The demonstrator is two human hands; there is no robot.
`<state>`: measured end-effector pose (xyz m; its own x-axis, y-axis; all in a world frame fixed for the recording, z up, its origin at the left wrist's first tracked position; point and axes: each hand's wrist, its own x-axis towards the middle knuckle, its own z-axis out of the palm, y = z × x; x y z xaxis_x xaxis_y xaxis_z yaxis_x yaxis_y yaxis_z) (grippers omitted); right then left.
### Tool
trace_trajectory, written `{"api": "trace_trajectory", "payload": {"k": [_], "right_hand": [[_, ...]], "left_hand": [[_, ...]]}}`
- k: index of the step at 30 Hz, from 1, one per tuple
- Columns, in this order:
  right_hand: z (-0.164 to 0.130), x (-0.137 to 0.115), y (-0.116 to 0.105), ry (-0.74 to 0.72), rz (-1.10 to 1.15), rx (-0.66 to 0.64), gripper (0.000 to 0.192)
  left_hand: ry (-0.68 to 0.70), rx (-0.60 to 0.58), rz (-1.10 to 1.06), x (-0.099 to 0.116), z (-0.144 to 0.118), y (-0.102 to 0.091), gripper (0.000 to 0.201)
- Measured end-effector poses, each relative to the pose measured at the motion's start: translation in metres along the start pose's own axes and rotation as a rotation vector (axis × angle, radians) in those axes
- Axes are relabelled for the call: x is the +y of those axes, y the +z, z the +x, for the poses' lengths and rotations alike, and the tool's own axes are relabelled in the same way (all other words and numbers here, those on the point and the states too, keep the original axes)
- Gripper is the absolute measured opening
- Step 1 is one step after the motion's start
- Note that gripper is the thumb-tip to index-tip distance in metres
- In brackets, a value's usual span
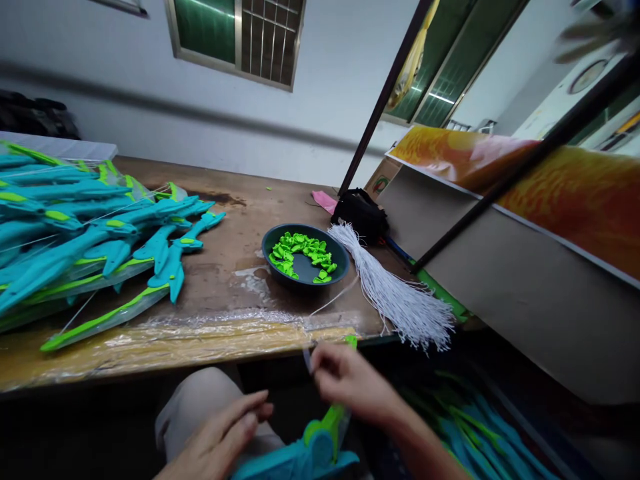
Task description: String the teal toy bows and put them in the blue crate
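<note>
Low in frame, left hand [220, 433] lies open on the toy bow [310, 450] in the lap while right hand [350, 380] pinches a white string [333, 298] at its green tip; stringing looks underway, next needing a steady hook-on.

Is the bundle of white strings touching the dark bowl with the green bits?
Touching: in the head view, the white strings lie right against the bowl rim's right side, no gap visible.
</note>
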<state>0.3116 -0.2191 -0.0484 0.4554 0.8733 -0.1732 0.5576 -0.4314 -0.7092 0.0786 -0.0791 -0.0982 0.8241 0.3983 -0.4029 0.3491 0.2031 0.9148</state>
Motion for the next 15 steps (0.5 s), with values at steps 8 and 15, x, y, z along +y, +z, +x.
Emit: {"api": "trace_trajectory", "payload": {"k": [8, 15], "right_hand": [[-0.033, -0.004, 0.058, 0.083, 0.861, -0.434, 0.021], [0.014, -0.01, 0.006, 0.139, 1.359, 0.004, 0.04]], "left_hand": [[-0.086, -0.257, -0.603, 0.052, 0.029, 0.035, 0.04], [-0.116, -0.699, 0.188, 0.062, 0.023, 0.038, 0.042]]}}
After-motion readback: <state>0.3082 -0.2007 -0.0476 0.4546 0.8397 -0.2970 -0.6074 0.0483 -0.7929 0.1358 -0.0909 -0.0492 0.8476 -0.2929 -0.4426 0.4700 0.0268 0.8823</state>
